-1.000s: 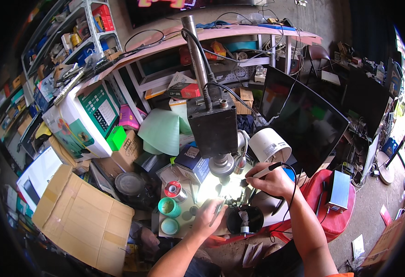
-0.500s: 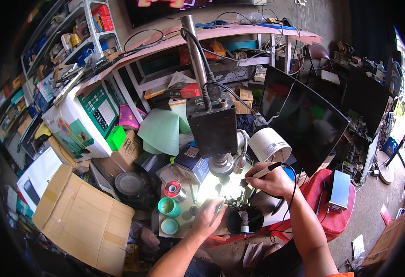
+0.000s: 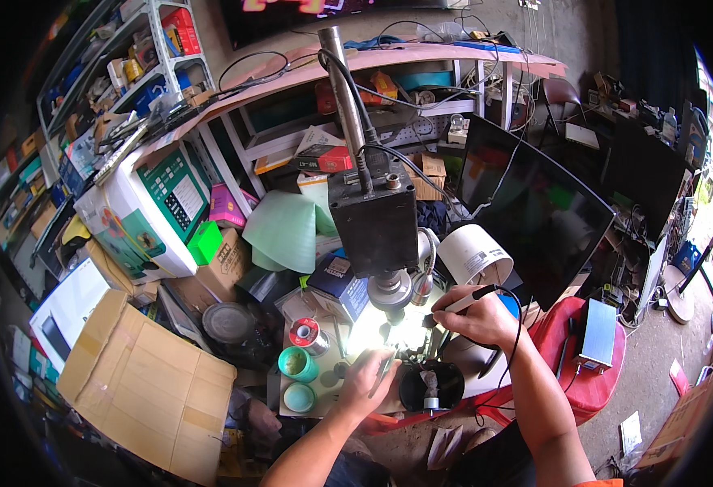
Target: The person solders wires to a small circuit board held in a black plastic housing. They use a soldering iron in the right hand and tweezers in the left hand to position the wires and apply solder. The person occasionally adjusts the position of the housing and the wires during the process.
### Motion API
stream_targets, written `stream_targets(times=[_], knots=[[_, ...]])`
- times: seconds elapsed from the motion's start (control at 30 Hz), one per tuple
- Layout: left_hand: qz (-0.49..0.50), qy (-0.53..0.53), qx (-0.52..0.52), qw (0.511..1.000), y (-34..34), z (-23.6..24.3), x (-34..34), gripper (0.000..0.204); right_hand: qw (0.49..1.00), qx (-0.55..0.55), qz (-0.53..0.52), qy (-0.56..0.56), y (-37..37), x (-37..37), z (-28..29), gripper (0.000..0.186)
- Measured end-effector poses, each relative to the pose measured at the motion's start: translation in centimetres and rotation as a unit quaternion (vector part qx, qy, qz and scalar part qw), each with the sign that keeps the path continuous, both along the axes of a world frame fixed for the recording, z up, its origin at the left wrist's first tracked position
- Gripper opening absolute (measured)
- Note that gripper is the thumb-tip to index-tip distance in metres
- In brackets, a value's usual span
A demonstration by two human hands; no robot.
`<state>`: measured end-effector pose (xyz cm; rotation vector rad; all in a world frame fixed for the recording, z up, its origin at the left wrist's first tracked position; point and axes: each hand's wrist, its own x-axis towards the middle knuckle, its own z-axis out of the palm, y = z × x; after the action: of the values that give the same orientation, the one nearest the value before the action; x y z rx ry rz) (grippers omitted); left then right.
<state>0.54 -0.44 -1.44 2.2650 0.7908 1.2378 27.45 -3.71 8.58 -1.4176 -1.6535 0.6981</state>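
Closed round a slim metal pair of tweezers (image 3: 383, 375), my left hand (image 3: 360, 385) rests at the near edge of the small white work table (image 3: 336, 398). My right hand (image 3: 486, 321) grips a soldering iron (image 3: 464, 302) with a pale handle and a black cable, pointing left into a bright glare. Above the glare hangs a black microscope (image 3: 373, 227) on a metal post. What lies under the light is washed out, and the tips of both tools cannot be made out. Between my hands sits a black round container (image 3: 446, 398) with a white-ended piece in it.
A solder spool (image 3: 304, 333) and two green jars, one an open jar (image 3: 296, 364), stand left of my left hand. Right of my forearm, a blue-grey box (image 3: 598, 334) sits on a red stool (image 3: 550, 337). A cardboard sheet (image 3: 145, 381) leans at left; a white lamp shade (image 3: 474, 253) stands behind.
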Motion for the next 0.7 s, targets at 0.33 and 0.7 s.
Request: stream_targets(times=[0.33, 0.7], knots=[[0.011, 0.004, 0.007, 1.0, -0.04, 0.17, 0.1, 0.022, 1.0, 0.024, 0.012, -0.016, 0.13, 0.26, -0.27, 0.023], [0.002, 0.003, -0.006, 1.0, -0.07, 0.12, 0.06, 0.022, 1.0, 0.0, 0.006, -0.01, 0.18, 0.28, -0.38, 0.024]])
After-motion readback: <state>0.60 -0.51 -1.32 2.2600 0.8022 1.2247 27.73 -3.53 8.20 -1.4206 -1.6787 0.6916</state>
